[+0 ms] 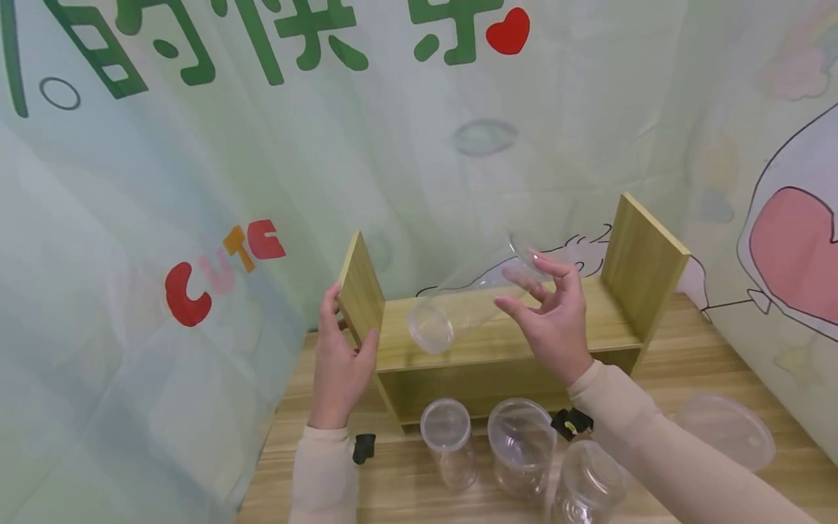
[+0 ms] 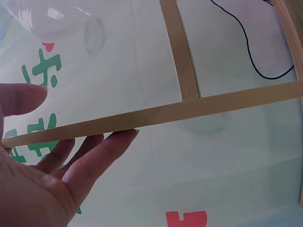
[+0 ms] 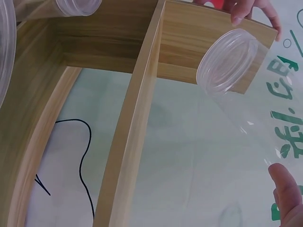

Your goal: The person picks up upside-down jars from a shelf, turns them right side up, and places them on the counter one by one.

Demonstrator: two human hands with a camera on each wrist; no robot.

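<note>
My right hand (image 1: pixel 556 320) holds a clear plastic jar (image 1: pixel 432 327) between thumb and fingers near its upper right end. The jar slants over the top board of a small wooden shelf (image 1: pixel 419 349), its ridged round end (image 3: pixel 229 61) down and to the left. My left hand (image 1: pixel 343 364) is at the shelf's left side panel (image 1: pixel 361 291). In the left wrist view its fingers (image 2: pixel 102 158) touch the panel's outer face, while the thumb (image 2: pixel 23 99) stands apart on the inner side.
In front of the shelf several clear plastic containers stand on the wood-grain table (image 1: pixel 281 451): a narrow jar (image 1: pixel 447 426), a wider jar (image 1: pixel 521 437) and another (image 1: pixel 592 477). A clear oval-looking piece (image 1: pixel 729 433) lies at right. A printed cloth (image 1: pixel 393 145) hangs behind.
</note>
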